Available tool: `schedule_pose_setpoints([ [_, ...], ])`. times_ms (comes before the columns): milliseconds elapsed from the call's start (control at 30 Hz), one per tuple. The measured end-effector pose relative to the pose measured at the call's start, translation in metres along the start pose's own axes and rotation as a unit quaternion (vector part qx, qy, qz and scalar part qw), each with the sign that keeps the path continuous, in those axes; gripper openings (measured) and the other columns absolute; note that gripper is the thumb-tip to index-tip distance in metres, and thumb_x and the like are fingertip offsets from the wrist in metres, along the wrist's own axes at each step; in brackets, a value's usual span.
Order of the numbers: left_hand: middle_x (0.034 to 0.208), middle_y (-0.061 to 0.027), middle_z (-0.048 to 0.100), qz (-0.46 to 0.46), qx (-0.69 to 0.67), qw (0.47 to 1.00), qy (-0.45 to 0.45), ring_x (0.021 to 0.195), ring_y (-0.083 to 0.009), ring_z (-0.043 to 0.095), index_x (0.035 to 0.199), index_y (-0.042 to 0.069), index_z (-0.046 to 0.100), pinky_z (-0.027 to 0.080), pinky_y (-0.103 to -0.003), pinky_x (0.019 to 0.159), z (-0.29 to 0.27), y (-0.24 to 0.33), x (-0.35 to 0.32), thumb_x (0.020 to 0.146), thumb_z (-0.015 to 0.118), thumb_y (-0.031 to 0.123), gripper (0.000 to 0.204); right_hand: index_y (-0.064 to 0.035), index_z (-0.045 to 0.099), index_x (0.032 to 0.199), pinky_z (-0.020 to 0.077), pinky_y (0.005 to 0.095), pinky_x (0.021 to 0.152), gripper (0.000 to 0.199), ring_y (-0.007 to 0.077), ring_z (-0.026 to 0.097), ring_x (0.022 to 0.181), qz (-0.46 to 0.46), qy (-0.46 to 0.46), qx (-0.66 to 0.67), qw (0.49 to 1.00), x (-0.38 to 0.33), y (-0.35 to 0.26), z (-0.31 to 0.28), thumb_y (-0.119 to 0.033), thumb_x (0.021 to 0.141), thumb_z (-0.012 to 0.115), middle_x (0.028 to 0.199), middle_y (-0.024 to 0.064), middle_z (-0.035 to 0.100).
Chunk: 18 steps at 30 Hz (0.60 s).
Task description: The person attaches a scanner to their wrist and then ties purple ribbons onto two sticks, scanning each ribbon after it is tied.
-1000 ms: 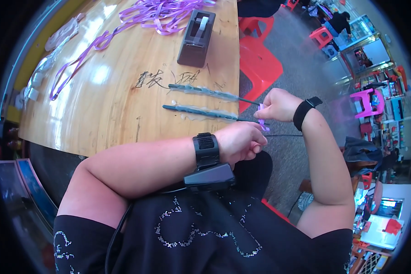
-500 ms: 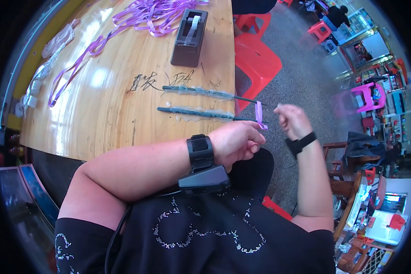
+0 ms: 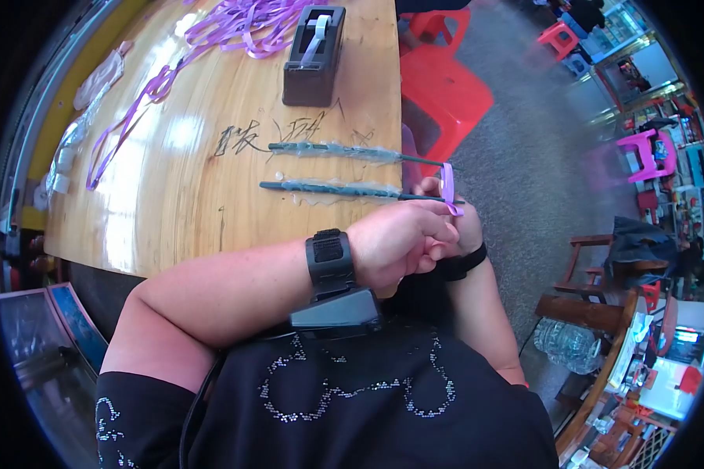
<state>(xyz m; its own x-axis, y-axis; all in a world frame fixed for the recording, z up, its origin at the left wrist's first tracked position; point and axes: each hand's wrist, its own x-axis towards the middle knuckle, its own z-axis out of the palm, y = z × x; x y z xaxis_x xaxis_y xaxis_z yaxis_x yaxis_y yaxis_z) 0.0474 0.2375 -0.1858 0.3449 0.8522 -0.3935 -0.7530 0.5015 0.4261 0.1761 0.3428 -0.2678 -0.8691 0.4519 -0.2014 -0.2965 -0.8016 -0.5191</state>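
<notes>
Tension to be watched here: just off the table's [image 3: 164, 211] right edge, the purple ribbon [image 3: 447, 184] could be dragged off the near dark-green rod [image 3: 328, 188] if it is tugged unevenly. The far dark-green rod [image 3: 321, 148], also jutting past that edge, could be bent or pulled free of its clear film [image 3: 379, 156] by too hard a pull. Across the table's right edge, the left hand [image 3: 391, 244] is held with fingers curled, ribbon end at the fingertips; whether it is pinched cannot be told. Beyond, off the table, the right hand [image 3: 468, 228] is half hidden, fingers bent beside the ribbon, its grip not readable.
</notes>
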Motion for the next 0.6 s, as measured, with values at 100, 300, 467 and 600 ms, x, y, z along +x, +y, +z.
schedule_pose_setpoints([
  [100, 0.085, 0.0013, 0.055, -0.006, 0.007, 1.0, -0.01, 0.062, -0.0077, 0.048, 0.123, 0.002, 0.042, 0.039, -0.022, 0.056, -0.003, 0.0, 0.0, 0.085, 0.049, 0.003, 0.039, -0.0013, 0.053, 0.091, 0.0492, 0.0332, 0.075, 0.021, 0.0195, 0.059, 0.078, -0.026, 0.017, -0.028, 0.999, -0.002, -0.004, 0.003, -0.019, 0.092, 0.042, 0.087, 0.0084, 0.056],
  [300, 0.079, 0.0025, 0.054, -0.001, 0.003, 1.0, -0.02, 0.062, -0.007, 0.048, 0.109, 0.004, 0.048, 0.037, -0.022, 0.055, -0.008, -0.003, 0.004, 0.085, 0.049, 0.003, 0.025, -0.0033, 0.057, 0.089, 0.0499, 0.0301, 0.071, 0.017, 0.0157, 0.059, 0.077, 0.01, 0.053, -0.02, 0.998, -0.003, -0.013, -0.025, -0.018, 0.09, 0.047, 0.082, 0.0064, 0.059],
  [467, 0.076, 0.002, 0.053, -0.004, -0.002, 1.0, -0.028, 0.06, -0.0068, 0.047, 0.105, 0.005, 0.049, 0.037, -0.022, 0.054, -0.01, -0.003, 0.006, 0.084, 0.051, 0.003, 0.021, -0.0024, 0.058, 0.093, 0.0501, 0.0329, 0.068, 0.025, 0.0186, 0.059, 0.075, 0.011, 0.102, -0.076, 0.992, -0.009, -0.024, -0.011, -0.023, 0.092, 0.045, 0.083, 0.0091, 0.061],
  [600, 0.076, 0.0013, 0.054, -0.009, -0.005, 0.999, -0.034, 0.06, -0.0069, 0.047, 0.104, 0.006, 0.049, 0.037, -0.022, 0.054, -0.01, -0.002, 0.006, 0.084, 0.052, 0.003, 0.021, -0.0014, 0.058, 0.093, 0.0489, 0.0353, 0.073, 0.029, 0.0218, 0.059, 0.079, -0.009, 0.163, -0.12, 0.979, -0.015, -0.03, 0.015, -0.026, 0.094, 0.043, 0.086, 0.0119, 0.062],
])
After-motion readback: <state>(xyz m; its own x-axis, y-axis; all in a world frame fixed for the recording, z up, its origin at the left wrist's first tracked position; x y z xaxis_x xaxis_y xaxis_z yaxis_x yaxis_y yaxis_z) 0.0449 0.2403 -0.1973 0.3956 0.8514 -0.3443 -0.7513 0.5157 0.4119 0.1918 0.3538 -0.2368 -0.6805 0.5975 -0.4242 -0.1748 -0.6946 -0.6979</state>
